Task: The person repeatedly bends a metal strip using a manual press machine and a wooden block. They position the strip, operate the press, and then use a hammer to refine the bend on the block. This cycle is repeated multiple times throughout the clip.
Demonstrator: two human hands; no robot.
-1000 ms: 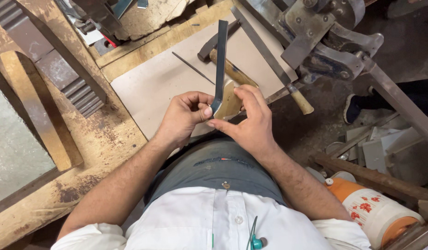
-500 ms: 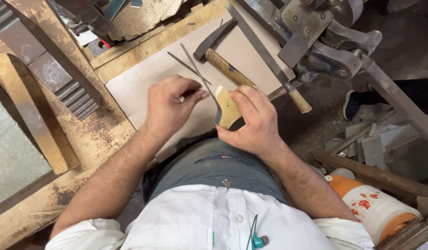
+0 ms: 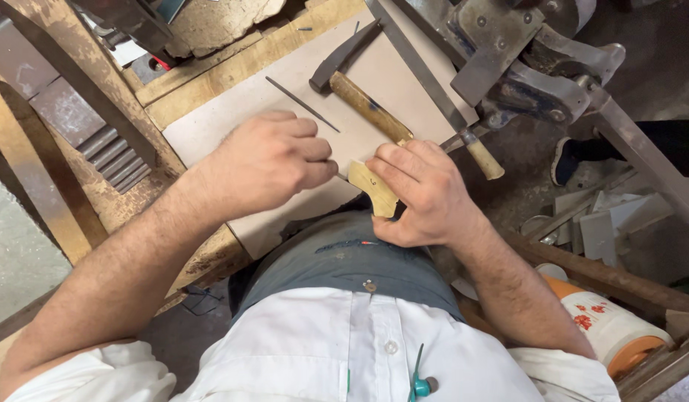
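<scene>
A pale board lies on the wooden surface [image 3: 210,82]. The left hand [image 3: 266,160] rests there, fingers curled shut. A thin metal rod [image 3: 303,104] and a hammer [image 3: 359,93] lie just beyond. The right hand [image 3: 426,193] grips a small tan wooden piece [image 3: 370,187] at the board's edge.

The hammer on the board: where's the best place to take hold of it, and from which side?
Grip the hammer on its wooden handle, about midway. The dark head points toward the far left, and the near end of the handle runs under the right hand, so that end is blocked. Coming from above, fingers across the handle, looks best: it lies flat on the pale board with its upper side free.
</scene>
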